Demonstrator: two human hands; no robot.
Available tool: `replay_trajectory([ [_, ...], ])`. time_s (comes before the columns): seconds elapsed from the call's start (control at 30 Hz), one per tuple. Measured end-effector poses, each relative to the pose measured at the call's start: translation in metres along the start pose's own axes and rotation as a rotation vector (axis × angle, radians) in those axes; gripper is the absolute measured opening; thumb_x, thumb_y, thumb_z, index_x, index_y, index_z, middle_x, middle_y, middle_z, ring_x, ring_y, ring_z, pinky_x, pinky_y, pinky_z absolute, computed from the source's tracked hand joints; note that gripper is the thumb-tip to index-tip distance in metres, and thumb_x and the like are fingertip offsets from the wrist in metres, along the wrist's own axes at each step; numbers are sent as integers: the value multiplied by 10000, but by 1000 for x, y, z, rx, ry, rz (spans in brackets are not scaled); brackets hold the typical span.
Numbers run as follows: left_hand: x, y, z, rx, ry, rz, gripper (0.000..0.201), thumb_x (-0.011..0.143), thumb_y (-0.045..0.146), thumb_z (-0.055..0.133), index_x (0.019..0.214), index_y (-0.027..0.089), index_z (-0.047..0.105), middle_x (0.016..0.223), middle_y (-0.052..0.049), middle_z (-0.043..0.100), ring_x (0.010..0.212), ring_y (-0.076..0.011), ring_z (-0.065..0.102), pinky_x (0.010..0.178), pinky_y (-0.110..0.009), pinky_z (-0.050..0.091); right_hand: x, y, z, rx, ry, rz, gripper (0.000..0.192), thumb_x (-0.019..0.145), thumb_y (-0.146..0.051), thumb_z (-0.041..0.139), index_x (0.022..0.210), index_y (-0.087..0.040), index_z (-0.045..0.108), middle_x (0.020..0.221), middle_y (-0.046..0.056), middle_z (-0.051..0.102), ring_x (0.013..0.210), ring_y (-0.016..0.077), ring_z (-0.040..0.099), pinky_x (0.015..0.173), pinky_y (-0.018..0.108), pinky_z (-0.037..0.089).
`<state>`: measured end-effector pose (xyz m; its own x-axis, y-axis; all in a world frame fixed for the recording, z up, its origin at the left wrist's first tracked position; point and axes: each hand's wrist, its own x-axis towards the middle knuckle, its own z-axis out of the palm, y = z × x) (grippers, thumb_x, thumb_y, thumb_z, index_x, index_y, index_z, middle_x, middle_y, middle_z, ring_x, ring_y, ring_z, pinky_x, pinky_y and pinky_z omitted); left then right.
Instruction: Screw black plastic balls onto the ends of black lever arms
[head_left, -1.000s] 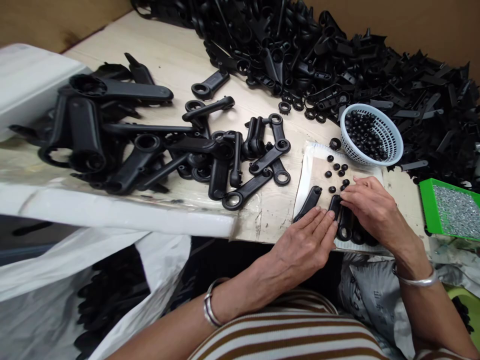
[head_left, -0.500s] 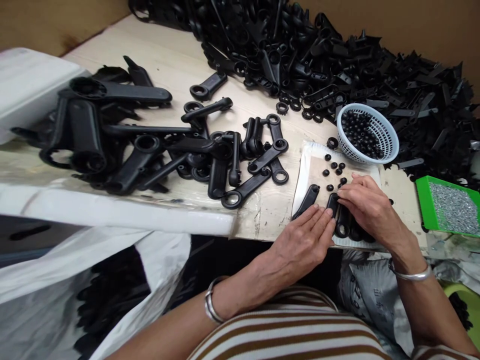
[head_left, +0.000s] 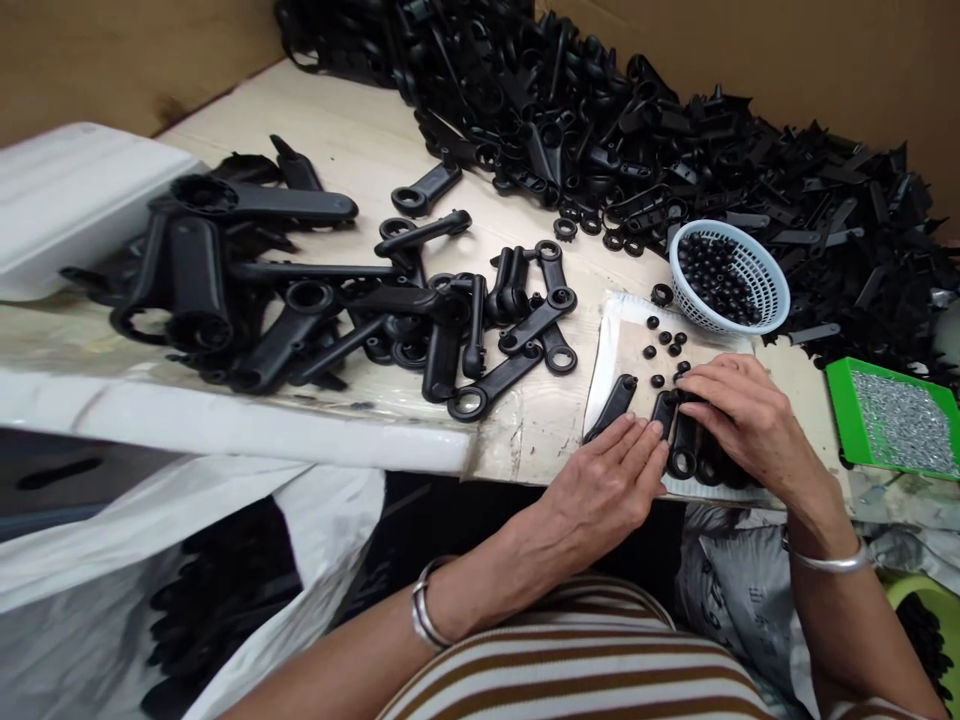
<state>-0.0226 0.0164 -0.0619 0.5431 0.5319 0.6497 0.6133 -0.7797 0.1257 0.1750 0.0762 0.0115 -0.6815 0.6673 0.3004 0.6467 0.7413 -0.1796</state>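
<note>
My left hand (head_left: 611, 480) lies flat at the table's front edge, fingers together, their tips touching a row of black plastic handles (head_left: 679, 440) on a white sheet (head_left: 626, 340). My right hand (head_left: 739, 415) rests over the same handles, fingertips pressing at the top end of one; whether a small black cap is pinched there is hidden. One handle (head_left: 613, 405) lies apart to the left. Several small black caps (head_left: 664, 345) are scattered on the sheet just beyond my fingers.
A white mesh basket (head_left: 772, 290) of black caps stands behind the sheet. A green tray (head_left: 840, 400) of small metal parts sits at the right. Loose black handles (head_left: 480, 320) cover the middle, a large heap (head_left: 675, 130) fills the back, and white bags (head_left: 187, 560) hang below.
Both hands stay on the handles with only slight finger shifts. The view has tilted a little, so everything sits slightly lower in the frame.
</note>
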Motion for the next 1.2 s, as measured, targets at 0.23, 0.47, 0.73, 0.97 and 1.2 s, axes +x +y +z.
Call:
replay_trajectory([
  [0.23, 0, 1, 0, 1, -13, -3, 245, 947, 218, 578, 1088, 26, 637, 1158, -190, 696, 1087, -247, 684, 1025, -384, 509, 7, -5, 6, 48, -77, 49, 151, 910, -181, 560, 993, -194, 685, 938, 81, 716, 954, 231, 572, 869, 425, 515],
  [0.47, -4, 2, 1, 26, -44, 6, 286, 927, 206, 609, 1147, 23, 611, 1218, -196, 667, 1148, -264, 651, 1061, -407, 480, 3, 19, -11, -8, 20, 249, 204, 930, -202, 537, 1021, -186, 719, 972, 91, 741, 929, 218, 672, 840, 386, 541],
  [0.73, -6, -3, -9, -30, -18, 11, 356, 942, 269, 599, 1209, 35, 578, 1268, -203, 637, 1219, -288, 602, 1082, -468, 459, 25, 34, -2, -40, -280, 213, 217, 897, -180, 562, 1056, -196, 708, 1022, 82, 738, 955, 241, 678, 858, 387, 515],
  [0.97, -21, -22, -25, 71, -50, -85, 310, 938, 168, 572, 1213, 24, 584, 1263, -211, 637, 1225, -317, 593, 1060, -511, 472, 23, 43, -3, 136, -241, 274, 179, 868, -185, 596, 997, -203, 719, 995, 56, 740, 916, 207, 686, 858, 366, 527],
  [1.2, -23, -23, -19, 94, -25, -69, 238, 945, 114, 520, 1137, 23, 625, 1200, -232, 664, 1135, -280, 657, 1052, -470, 493, 8, 30, -14, 436, 2, 407, 137, 819, -254, 688, 945, -202, 701, 958, 46, 745, 904, 191, 708, 875, 367, 573],
])
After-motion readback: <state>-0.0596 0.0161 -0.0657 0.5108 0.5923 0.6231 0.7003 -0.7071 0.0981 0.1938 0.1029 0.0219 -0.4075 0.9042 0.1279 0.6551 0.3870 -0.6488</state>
